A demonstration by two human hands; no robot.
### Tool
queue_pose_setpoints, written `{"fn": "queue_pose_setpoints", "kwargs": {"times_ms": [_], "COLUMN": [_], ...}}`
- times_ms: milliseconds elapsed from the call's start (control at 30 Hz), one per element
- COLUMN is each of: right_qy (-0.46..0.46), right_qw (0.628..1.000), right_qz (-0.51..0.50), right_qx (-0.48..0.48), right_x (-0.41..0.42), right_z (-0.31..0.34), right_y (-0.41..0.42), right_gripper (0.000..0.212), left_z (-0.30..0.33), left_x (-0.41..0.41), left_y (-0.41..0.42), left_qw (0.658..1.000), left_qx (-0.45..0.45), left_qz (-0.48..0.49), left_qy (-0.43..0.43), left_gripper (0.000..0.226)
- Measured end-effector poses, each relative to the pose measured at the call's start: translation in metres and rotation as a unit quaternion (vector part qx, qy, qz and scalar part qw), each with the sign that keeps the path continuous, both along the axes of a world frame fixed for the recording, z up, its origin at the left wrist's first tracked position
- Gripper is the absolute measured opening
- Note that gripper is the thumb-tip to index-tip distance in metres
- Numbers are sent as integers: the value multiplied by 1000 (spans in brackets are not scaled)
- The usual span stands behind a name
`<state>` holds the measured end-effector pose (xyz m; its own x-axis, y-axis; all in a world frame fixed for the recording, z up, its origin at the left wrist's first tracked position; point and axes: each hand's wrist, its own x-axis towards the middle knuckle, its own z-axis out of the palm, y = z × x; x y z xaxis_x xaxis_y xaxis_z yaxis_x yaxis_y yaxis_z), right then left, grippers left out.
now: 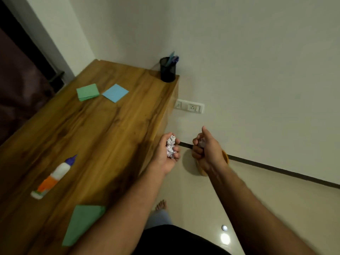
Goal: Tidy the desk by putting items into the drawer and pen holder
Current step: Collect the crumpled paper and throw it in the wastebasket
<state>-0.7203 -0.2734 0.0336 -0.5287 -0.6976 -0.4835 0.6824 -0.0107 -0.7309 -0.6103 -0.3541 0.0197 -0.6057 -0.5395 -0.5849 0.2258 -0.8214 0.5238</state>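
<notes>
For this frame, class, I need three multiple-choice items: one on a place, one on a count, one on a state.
1. Where does the pen holder stand?
A. far desk corner by the wall
B. on the floor
C. beside the glue bottle

2. How many green papers lie on the desk?
A. one
B. two
C. four

3. What is the left hand doing?
A. lying flat on the desk
B. holding crumpled paper
C. gripping the glue bottle

Answers: 1 A, it stands at the far corner; 2 B, one green paper lies beside the blue paper, another lies nearest the camera; 3 B, its fingers curl round crumpled paper.
</notes>
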Motion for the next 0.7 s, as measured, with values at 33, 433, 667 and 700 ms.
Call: {"fn": "queue_pose_setpoints", "kwargs": {"times_ms": [33,433,667,700], "right_qy": [-3,-31,-64,-66], "right_qw": [1000,986,980,979], "right_qz": [-10,-156,-179,-180], "right_qx": [5,50,66,68], "right_x": [-7,-100,-136,-142], "right_z": [0,-25,-60,-65], "right_y": [-2,3,13,13], "right_gripper": [38,35,37,37], "left_z": [-3,-31,-55,-59], "left_x": [-10,-119,-163,-168], "left_y": [-5,-32,-31,-30], "left_qw": [1000,987,976,974], "left_qx": [5,53,45,43], "left_qz": [-11,-152,-204,-207], "left_qy": [1,-5,-68,-77], "left_gripper": [17,18,15,15]}}
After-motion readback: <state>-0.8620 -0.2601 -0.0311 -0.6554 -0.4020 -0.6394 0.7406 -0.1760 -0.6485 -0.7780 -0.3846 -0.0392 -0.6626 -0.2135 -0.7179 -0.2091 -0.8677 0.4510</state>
